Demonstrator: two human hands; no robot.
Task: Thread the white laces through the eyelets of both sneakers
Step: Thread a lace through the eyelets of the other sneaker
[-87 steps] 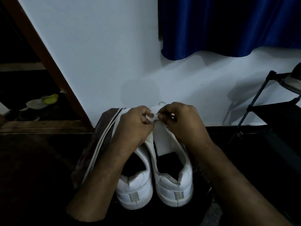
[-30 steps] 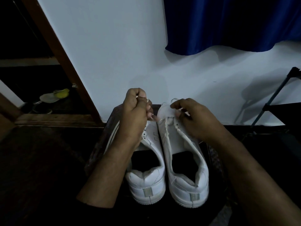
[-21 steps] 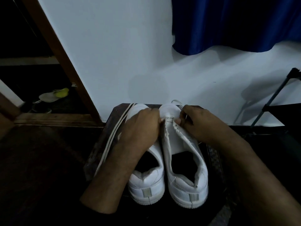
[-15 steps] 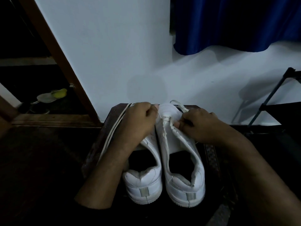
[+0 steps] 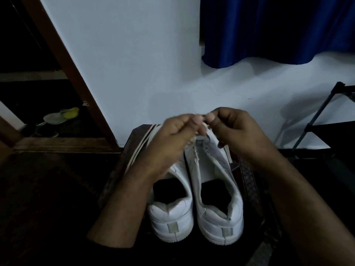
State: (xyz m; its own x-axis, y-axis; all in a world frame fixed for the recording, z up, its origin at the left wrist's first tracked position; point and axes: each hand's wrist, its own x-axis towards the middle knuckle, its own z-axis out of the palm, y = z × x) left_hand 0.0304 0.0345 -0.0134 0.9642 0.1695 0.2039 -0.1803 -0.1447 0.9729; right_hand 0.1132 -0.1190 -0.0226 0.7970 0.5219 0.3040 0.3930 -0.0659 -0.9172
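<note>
While both hands lift the lace (image 5: 205, 125), the right shoe (image 5: 213, 181) waits under them.
Left hand (image 5: 172, 137) and right hand (image 5: 236, 131) each pinch the lace above the toe. I think pull both ends even, then poke one tip into the next hole. Left shoe (image 5: 171, 214) sits beside it; another lace (image 5: 142, 148) lies left.

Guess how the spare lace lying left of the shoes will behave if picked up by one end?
Probably floppy: the spare lace lies in long flat strands draped along the mat, so it should sag and trail. Likely very light, being thin. Its flat surface may slip unless the fingers pinch it firmly.
</note>
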